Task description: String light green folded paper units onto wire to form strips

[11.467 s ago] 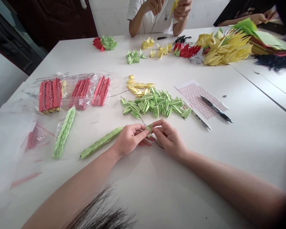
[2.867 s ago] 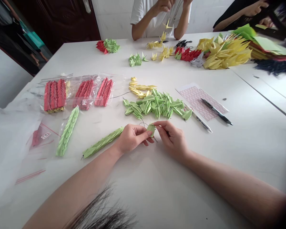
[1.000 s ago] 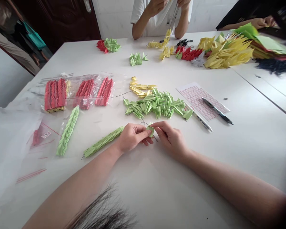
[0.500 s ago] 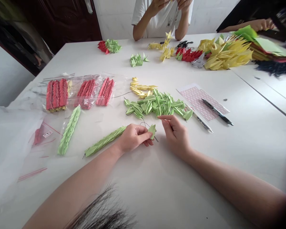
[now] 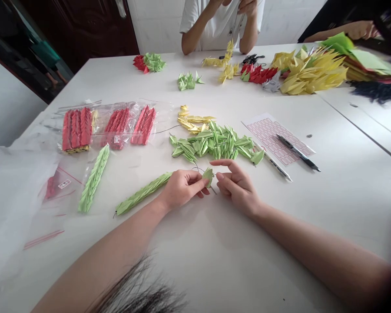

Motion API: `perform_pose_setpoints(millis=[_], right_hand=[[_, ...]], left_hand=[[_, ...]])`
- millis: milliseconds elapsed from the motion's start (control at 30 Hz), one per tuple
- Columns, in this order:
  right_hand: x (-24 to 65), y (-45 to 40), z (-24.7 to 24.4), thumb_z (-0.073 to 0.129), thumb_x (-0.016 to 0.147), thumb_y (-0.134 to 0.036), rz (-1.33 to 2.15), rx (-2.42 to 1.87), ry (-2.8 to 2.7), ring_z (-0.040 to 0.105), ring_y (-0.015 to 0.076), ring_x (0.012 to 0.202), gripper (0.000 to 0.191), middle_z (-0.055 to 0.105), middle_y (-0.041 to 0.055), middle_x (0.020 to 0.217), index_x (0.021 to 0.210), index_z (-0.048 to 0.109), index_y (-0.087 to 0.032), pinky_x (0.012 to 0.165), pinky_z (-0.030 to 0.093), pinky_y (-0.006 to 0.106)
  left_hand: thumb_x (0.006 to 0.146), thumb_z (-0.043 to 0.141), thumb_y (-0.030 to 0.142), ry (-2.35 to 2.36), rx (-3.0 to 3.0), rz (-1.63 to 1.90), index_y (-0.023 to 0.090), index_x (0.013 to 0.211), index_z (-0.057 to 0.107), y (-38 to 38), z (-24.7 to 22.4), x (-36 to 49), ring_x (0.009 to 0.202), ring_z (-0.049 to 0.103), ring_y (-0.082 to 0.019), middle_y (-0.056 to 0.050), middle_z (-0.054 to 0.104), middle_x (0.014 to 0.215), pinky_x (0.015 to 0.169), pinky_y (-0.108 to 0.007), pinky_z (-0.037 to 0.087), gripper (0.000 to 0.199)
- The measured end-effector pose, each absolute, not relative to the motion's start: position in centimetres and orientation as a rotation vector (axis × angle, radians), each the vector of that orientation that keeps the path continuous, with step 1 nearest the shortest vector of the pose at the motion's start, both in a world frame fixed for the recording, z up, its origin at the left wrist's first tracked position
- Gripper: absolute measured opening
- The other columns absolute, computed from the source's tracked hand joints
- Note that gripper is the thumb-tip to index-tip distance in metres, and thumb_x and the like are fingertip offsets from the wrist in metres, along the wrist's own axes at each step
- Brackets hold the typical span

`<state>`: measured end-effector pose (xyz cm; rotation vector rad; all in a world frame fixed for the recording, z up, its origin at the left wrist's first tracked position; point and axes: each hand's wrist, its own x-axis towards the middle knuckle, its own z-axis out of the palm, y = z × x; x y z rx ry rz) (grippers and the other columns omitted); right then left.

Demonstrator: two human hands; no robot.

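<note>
I am seeing the left hand (image 5: 184,189) grasping a small green folded paper piece (image 5: 208,176) between thumb and fingertips, holding it up just off the table (image 5: 247,261). Behind that hand, a long green strand of stacked paper pieces (image 5: 140,193) is lying on the table, its near end hidden, so I cannot tell whether it joins the small piece. A thin dark thread (image 5: 198,168) is looping just above the fingers. The right hand (image 5: 238,188) is hanging open, fingers spread, just beside the piece and gripping nothing. The piece looks very light, and its creases seem likely to crush under a hard squeeze, so I would be taking it by its thick folded body with gentle pressure, avoiding the pointed tips. The thread looks fine and easy to snag. A loose heap of green folded pieces (image 5: 211,145) is lying just beyond the hands, and it would scatter easily if brushed.
</note>
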<state>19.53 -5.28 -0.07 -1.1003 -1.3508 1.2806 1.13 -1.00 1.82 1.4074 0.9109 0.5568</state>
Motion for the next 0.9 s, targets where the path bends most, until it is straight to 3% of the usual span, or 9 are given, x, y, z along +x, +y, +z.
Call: perform_pose_setpoints(millis=[300, 500, 667, 900], right_hand=[[19.2, -5.1, 0.7, 0.049, 0.097, -0.05, 1.224, -1.13, -1.542, 0.026, 0.009, 0.044, 0.037, 0.035, -0.0097, 0.053, 0.112, 0.053, -0.017, 0.044, 0.022, 0.024], [19.1, -5.1, 0.1, 0.048, 0.098, -0.034, 0.859, -1.296, -1.687, 0.029, 0.0092, 0.045, 0.021, 0.041, -0.0076, 0.052, 0.104, 0.059, -0.018, 0.046, 0.025, 0.024], [18.9, -5.3, -0.1, 0.045, 0.097, -0.025, 0.624, -1.377, -1.705, 0.03, 0.0089, 0.044, 0.021, 0.04, -0.0073, 0.052, 0.104, 0.063, -0.018, 0.046, 0.025, 0.024], [19.5, -4.6, -0.6, 0.047, 0.1, -0.041, 0.831, -1.306, -1.385, 0.027, 0.0098, 0.044, 0.03, 0.03, -0.0088, 0.052, 0.11, 0.061, -0.017, 0.044, 0.021, 0.024]], left_hand=[[0.079, 0.07, 0.05, 0.895, 1.358, 0.622, 0.014, 0.068, 0.064, -1.0, 1.6, 1.2, 0.06, 0.066, -0.014, -0.006, 0.07, 0.068, 0.062, -0.025, 0.054, 0.038], [0.081, 0.069, 0.049, 0.9, 1.375, 0.605, 0.014, 0.065, 0.062, -0.9, 1.5, 1.1, 0.062, 0.067, -0.015, -0.006, 0.071, 0.066, 0.063, -0.025, 0.053, 0.038], [0.081, 0.069, 0.048, 0.885, 1.352, 0.59, 0.014, 0.067, 0.064, -0.9, 1.3, 1.1, 0.062, 0.067, -0.015, -0.007, 0.072, 0.067, 0.064, -0.027, 0.054, 0.037], [0.083, 0.067, 0.043, 0.895, 1.387, 0.554, 0.014, 0.066, 0.066, -1.0, 1.5, 1.0, 0.064, 0.066, -0.016, -0.007, 0.072, 0.068, 0.066, -0.027, 0.054, 0.034]])
